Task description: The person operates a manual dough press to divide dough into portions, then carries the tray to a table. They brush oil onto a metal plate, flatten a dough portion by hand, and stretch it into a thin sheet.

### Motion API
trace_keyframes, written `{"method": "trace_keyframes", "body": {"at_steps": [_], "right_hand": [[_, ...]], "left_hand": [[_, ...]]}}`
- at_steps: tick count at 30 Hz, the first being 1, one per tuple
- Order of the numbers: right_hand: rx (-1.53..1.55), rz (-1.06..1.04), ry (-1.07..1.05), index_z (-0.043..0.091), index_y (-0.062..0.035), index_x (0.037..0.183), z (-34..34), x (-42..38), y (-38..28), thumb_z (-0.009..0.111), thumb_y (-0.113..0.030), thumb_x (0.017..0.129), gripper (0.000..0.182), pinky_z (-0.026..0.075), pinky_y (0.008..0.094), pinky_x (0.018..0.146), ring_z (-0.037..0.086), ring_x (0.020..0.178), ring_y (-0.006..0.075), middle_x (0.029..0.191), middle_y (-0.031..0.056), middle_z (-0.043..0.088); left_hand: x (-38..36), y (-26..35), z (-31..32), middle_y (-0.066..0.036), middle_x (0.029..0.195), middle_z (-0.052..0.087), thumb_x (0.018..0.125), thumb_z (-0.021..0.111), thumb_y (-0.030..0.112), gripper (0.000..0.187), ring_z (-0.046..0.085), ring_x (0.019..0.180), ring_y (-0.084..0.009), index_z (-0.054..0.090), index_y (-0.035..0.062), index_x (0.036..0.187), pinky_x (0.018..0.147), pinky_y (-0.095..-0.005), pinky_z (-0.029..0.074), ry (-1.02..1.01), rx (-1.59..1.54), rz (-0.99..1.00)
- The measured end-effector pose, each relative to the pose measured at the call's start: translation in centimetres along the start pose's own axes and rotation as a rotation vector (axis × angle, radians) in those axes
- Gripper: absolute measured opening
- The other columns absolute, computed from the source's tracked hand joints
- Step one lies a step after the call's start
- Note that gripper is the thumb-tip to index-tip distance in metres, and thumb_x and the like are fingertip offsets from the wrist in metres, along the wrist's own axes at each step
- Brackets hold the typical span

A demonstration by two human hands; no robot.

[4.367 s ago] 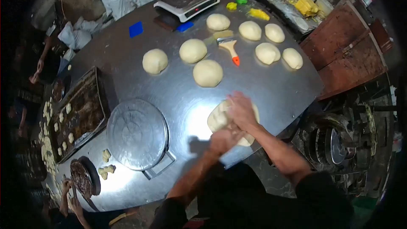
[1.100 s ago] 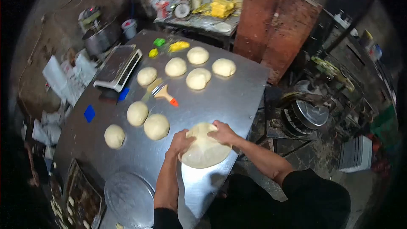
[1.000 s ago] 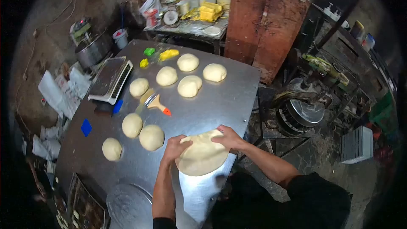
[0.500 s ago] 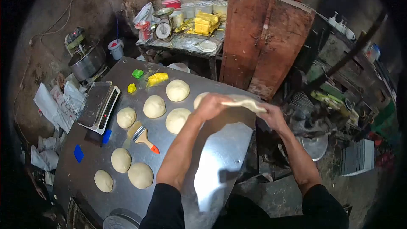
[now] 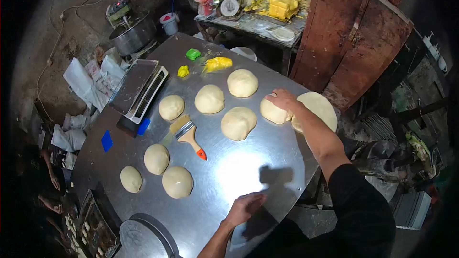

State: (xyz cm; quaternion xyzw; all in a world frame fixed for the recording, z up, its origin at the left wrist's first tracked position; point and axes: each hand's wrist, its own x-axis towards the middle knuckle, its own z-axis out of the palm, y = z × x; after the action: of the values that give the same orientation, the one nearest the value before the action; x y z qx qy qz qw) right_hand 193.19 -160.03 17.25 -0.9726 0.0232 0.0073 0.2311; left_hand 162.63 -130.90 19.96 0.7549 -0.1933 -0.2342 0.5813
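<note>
My right hand (image 5: 283,99) rests on a pale dough ball (image 5: 274,112) at the right of the metal table (image 5: 282,155), its fingers lying over the top. A wide flat dough round (image 5: 317,109) lies beside it, partly hidden by my forearm. Low in the view, my left hand (image 5: 246,207) is above the bright part of the table with its fingers stretched out, holding nothing. Several other dough balls (image 5: 239,123) sit on the table. Among them lies a brush (image 5: 189,136) with a wooden, red-tipped handle.
A digital scale (image 5: 139,91) stands at the left edge. Yellow lumps (image 5: 218,64) and a green lump (image 5: 193,54) lie at the back. A round metal lid or pan (image 5: 143,240) is at the near edge. Another person's arm (image 5: 51,169) shows at far left.
The stretched dough that was in both hands now lies flat at the table's right. My left hand has moved down toward me; my right hand is on a dough ball. The view has shifted.
</note>
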Motion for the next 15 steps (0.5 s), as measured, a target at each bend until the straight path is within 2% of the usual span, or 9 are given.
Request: {"method": "trace_keyframes", "body": {"at_steps": [2, 3, 5, 7, 9, 11, 12, 13, 15], "right_hand": [[0.000, -0.086, -0.090, 0.064, -0.0096, 0.110, -0.9, -2.4, -2.8, 0.065, -0.042, 0.080, 0.045, 0.050, 0.0434, 0.085, 0.063, 0.098, 0.0365, 0.102, 0.0196, 0.066], [-0.007, -0.173, -0.169, 0.065, -0.0097, 0.105, -2.2, -4.1, -4.8, 0.068, -0.038, 0.077, 0.040, 0.051, 0.0451, 0.082, 0.064, 0.094, 0.0371, 0.099, 0.0195, 0.066], [-0.002, -0.286, -0.056, 0.062, -0.0034, 0.094, -3.9, -11.3, -10.6, 0.070, -0.028, 0.078, 0.031, 0.050, 0.0467, 0.082, 0.064, 0.093, 0.0373, 0.101, 0.0193, 0.066], [0.253, -0.352, 0.090, 0.059, -0.0022, 0.096, -3.5, -17.1, -13.6, 0.072, -0.023, 0.076, 0.032, 0.052, 0.0442, 0.074, 0.064, 0.083, 0.0391, 0.092, 0.0200, 0.065], [0.592, -0.174, 0.134, 0.057, -0.0006, 0.095, -4.9, -23.5, -17.0, 0.073, -0.025, 0.079, 0.033, 0.052, 0.0394, 0.070, 0.065, 0.081, 0.0323, 0.092, 0.0164, 0.066], [0.821, 0.024, 0.053, 0.057, -0.0008, 0.088, -2.9, -29.5, -17.8, 0.073, -0.026, 0.082, 0.030, 0.051, 0.0331, 0.065, 0.063, 0.075, 0.0175, 0.083, 0.0100, 0.065], [1.076, 0.112, -0.080, 0.058, -0.0014, 0.088, -2.2, -33.0, -18.0, 0.073, -0.026, 0.083, 0.029, 0.052, 0.0322, 0.065, 0.063, 0.076, 0.0161, 0.082, 0.0084, 0.066], [1.328, 0.208, -0.236, 0.058, -0.0019, 0.089, -1.8, -36.2, -17.9, 0.073, -0.026, 0.084, 0.029, 0.052, 0.0314, 0.065, 0.062, 0.077, 0.0147, 0.081, 0.0069, 0.066], [0.796, 0.077, -0.560, 0.064, -0.0025, 0.089, 0.5, -39.4, -14.7, 0.068, -0.030, 0.087, 0.028, 0.052, 0.0354, 0.065, 0.064, 0.078, 0.0194, 0.094, 0.0108, 0.067]], "left_hand": [[-1.8, -0.9, 0.3, -0.006, 0.097, 0.069, 0.090, 0.059, 0.002, 0.023, 0.065, 0.088, -0.0148, 0.065, 0.0010, 0.113, 0.079, -0.0272, 0.051, 0.152, -0.154, -0.208], [-1.6, -1.3, 0.4, -0.006, 0.097, 0.069, 0.090, 0.059, 0.002, 0.023, 0.065, 0.088, -0.0148, 0.065, 0.0010, 0.113, 0.079, -0.0272, 0.051, 0.147, -0.162, -0.199], [-0.6, -1.7, 1.0, -0.010, 0.113, 0.065, 0.091, 0.060, 0.006, 0.032, 0.062, 0.100, -0.0159, 0.059, 0.0015, 0.122, 0.086, -0.0277, 0.049, 0.355, -0.311, -0.466], [1.6, -4.4, 2.2, -0.014, 0.125, 0.056, 0.092, 0.059, 0.015, 0.049, 0.057, 0.111, -0.0211, 0.044, 0.0017, 0.137, 0.094, -0.0311, 0.046, 0.575, -0.506, -0.161], [2.0, -2.3, 1.9, -0.016, 0.134, 0.045, 0.096, 0.053, 0.027, 0.059, 0.047, 0.123, -0.0260, 0.029, 0.0013, 0.143, 0.094, -0.0358, 0.048, 0.688, -0.881, -0.011], [-0.2, 1.5, 0.9, -0.018, 0.125, 0.051, 0.093, 0.052, 0.020, 0.054, 0.054, 0.114, -0.0289, 0.033, -0.0006, 0.139, 0.100, -0.0398, 0.044, 0.773, -0.937, 0.212], [-2.9, 1.3, -1.1, -0.020, 0.126, 0.051, 0.093, 0.052, 0.018, 0.049, 0.056, 0.112, -0.0286, 0.037, 0.0005, 0.135, 0.100, -0.0393, 0.044, 0.672, -0.700, 0.146], [-5.4, 1.1, -3.1, -0.021, 0.127, 0.052, 0.092, 0.056, 0.022, 0.055, 0.057, 0.110, -0.0293, 0.036, -0.0017, 0.138, 0.100, -0.0386, 0.044, 0.554, -0.415, 0.019], [-9.3, 1.2, -5.4, -0.024, 0.128, 0.052, 0.089, 0.062, 0.025, 0.065, 0.056, 0.114, -0.0336, 0.035, -0.0058, 0.139, 0.100, -0.0381, 0.043, 0.292, 0.318, -0.017]]}}
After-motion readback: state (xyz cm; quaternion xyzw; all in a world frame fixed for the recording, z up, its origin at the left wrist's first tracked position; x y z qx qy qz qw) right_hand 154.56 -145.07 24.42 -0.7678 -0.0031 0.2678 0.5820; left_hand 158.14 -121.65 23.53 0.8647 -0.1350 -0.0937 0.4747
